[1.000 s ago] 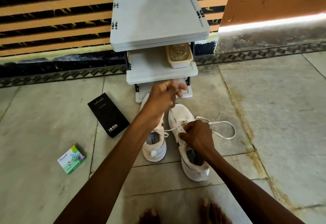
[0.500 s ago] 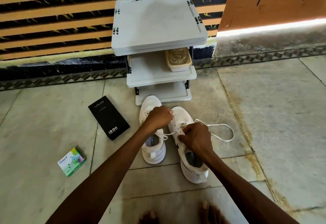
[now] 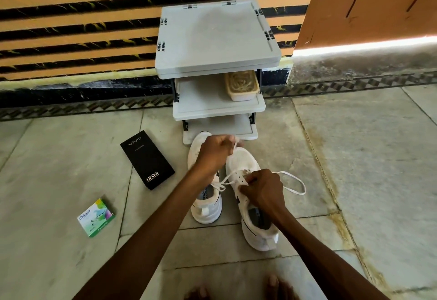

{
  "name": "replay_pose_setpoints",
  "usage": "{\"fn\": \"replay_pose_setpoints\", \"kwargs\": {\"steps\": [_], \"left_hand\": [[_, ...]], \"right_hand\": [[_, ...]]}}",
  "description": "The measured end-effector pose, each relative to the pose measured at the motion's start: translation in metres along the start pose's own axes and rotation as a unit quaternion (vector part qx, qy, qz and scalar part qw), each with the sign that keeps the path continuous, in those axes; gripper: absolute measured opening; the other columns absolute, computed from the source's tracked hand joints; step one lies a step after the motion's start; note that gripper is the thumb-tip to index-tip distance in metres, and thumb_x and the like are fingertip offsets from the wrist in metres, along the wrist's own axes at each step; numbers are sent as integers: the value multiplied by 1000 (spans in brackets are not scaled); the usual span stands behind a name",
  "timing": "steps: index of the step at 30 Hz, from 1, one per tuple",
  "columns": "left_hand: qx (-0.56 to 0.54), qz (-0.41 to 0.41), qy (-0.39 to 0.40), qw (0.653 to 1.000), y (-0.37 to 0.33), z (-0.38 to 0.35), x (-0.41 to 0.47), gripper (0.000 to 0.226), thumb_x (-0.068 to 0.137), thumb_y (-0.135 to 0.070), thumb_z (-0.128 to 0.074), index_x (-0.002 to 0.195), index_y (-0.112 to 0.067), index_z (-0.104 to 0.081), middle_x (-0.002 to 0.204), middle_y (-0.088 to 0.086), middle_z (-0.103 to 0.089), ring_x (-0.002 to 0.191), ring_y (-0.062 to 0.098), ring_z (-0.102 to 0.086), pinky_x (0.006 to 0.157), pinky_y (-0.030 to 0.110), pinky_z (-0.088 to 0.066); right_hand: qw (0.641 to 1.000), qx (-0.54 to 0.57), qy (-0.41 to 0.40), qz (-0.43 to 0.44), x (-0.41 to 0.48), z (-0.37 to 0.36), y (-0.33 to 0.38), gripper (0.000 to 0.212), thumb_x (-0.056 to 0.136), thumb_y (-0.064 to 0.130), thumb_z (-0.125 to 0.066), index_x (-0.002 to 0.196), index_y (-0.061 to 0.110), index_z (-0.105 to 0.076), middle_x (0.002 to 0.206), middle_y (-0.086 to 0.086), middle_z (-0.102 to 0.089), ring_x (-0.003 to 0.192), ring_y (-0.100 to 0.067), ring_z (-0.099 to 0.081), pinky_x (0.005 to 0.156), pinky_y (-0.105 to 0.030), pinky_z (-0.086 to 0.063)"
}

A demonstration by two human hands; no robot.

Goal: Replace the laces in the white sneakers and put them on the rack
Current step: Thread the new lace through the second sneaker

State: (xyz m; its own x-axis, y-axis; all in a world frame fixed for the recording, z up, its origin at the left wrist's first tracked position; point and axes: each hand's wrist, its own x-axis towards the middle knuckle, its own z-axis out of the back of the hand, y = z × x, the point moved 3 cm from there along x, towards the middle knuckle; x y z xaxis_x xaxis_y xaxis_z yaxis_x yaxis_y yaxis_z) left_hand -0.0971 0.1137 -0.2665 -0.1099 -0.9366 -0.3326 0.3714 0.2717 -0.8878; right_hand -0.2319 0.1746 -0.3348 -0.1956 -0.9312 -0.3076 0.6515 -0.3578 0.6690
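Note:
Two white sneakers stand side by side on the floor in front of a grey three-shelf rack (image 3: 217,108). My right hand (image 3: 263,189) presses down on the right sneaker (image 3: 246,165) at its eyelets. My left hand (image 3: 216,152) is raised above the left sneaker (image 3: 207,207), fingers closed on one end of a white lace (image 3: 225,180) that runs taut from the right sneaker's eyelets. The lace's other end loops loose on the floor to the right (image 3: 295,181). The left sneaker's toe is hidden behind my left hand.
A beige container (image 3: 241,85) holding coiled laces sits on the rack's middle shelf. A black phone box (image 3: 147,159) and a small green-and-white box (image 3: 96,217) lie on the floor to the left. My bare feet (image 3: 274,286) show at the bottom edge. A striped wall stands behind the rack.
My left hand went down to the sneakers from near the rack, then rose again, drawing the lace up through the eyelets. My right hand stayed on the right sneaker.

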Motion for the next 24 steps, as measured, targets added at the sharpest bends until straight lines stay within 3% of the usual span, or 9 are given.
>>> {"fn": "replay_pose_setpoints", "kwargs": {"steps": [2,4,6,9,12,15,19,21,24], "left_hand": [[325,-40,12,945,20,-7,6,26,100,-21,-50,108,-12,-73,103,10,-72,87,17,-66,74,28,-47],[513,-48,58,855,33,-17,4,26,95,-14,-58,119,-12,-67,119,13,-66,105,29,-65,88,34,-49],[566,-48,85,819,39,-24,3,30,96,-18,-59,125,-10,-62,125,13,-63,112,30,-62,93,36,-48],[566,-65,78,818,36,-31,7,37,98,-34,-55,120,-6,-62,122,14,-63,108,30,-63,87,36,-48],[558,-75,58,824,35,-31,14,34,96,-35,-57,117,-9,-64,118,12,-65,105,30,-63,84,36,-48],[481,-48,65,873,37,-23,16,26,93,-34,-60,105,-15,-73,106,6,-70,96,26,-65,77,31,-44],[103,-18,118,988,11,2,0,16,93,-20,-63,84,-11,-73,91,-3,-72,73,-3,-62,68,17,-44],[-67,-62,132,987,-21,19,-19,21,93,-21,-59,75,-18,-69,82,-7,-68,59,-5,-54,57,11,-41],[-213,-132,151,956,-55,39,-38,28,92,-26,-57,66,-22,-67,66,-11,-61,56,4,-35,53,20,-27]], "right_hand": [[1000,4,2,-1,0,0,0,11,78,22,-78,84,14,-75,75,-1,-70,52,-2,-54,46,-7,-37],[1000,9,-1,0,0,-1,-1,12,78,22,-78,86,13,-76,79,-3,-72,52,-1,-53,46,-6,-34],[1000,9,-2,0,0,-2,0,13,79,22,-78,87,12,-76,81,-4,-73,52,-2,-53,47,-7,-34],[1000,-4,-5,0,0,-1,0,14,78,21,-78,87,10,-77,82,-7,-74,55,-6,-57,51,-11,-42],[1000,-6,-14,0,0,-1,1,16,76,21,-79,84,7,-76,83,-9,-74,67,-19,-66,68,-34,-57],[1000,-5,-13,3,0,0,2,16,76,21,-79,83,7,-76,80,-9,-73,67,-21,-67,72,-37,-58],[1000,3,-21,3,0,2,-1,14,74,21,-80,80,9,-75,75,-7,-72,58,-13,-61,60,-25,-53],[1000,5,-13,3,1,2,-2,13,73,21,-79,80,11,-76,72,-3,-71,54,-7,-56,55,-21,-46],[1000,6,-9,-10,2,2,-2,12,74,24,-81,82,16,-76,74,1,-68,61,-9,-59,60,-21,-47]]}}
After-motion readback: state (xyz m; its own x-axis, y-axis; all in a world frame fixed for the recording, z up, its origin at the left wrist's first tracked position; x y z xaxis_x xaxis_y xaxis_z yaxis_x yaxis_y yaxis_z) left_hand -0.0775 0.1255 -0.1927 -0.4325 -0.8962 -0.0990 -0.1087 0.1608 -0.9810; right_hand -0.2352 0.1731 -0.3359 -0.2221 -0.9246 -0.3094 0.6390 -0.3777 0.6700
